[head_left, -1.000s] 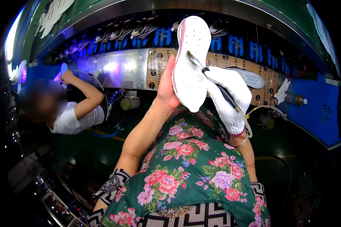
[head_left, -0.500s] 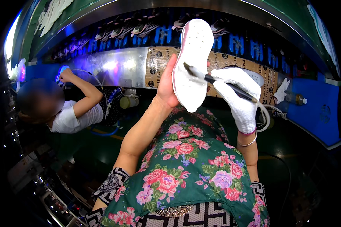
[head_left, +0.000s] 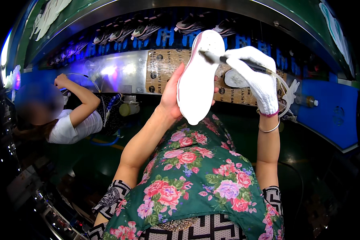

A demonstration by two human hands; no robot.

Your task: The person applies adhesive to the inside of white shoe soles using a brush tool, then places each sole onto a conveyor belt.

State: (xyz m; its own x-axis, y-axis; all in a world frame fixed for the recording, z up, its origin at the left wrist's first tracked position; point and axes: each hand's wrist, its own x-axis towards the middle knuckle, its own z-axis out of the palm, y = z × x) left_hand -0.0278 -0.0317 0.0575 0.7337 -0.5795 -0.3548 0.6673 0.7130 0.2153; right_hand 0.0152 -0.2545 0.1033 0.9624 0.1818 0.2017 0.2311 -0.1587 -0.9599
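Note:
A white shoe sole (head_left: 197, 90) with a pink side edge is held up by my bare left hand (head_left: 171, 96). The fingers wrap round it from beneath, thumb along the left edge. My right hand (head_left: 257, 74), in a white knitted glove, is closed round the dark handle of a brush (head_left: 210, 57). Its bristles touch the sole's upper part, near a group of small holes. From the handle a clear hose (head_left: 285, 86) loops down beside my right wrist. Partly behind the glove, another pale sole (head_left: 234, 79) lies on the cardboard.
Cardboard (head_left: 157, 68) covers part of the metal bench (head_left: 134, 68). Behind it runs a row of dark shoes (head_left: 146, 29) on blue supports. A blue surface (head_left: 328, 124) with a bottle (head_left: 308, 101) lies right. A co-worker (head_left: 78, 124) sits at left.
The brush has moved from the sole's middle up toward its far end, with my right hand rising. The sole has shifted slightly left and nearer to me.

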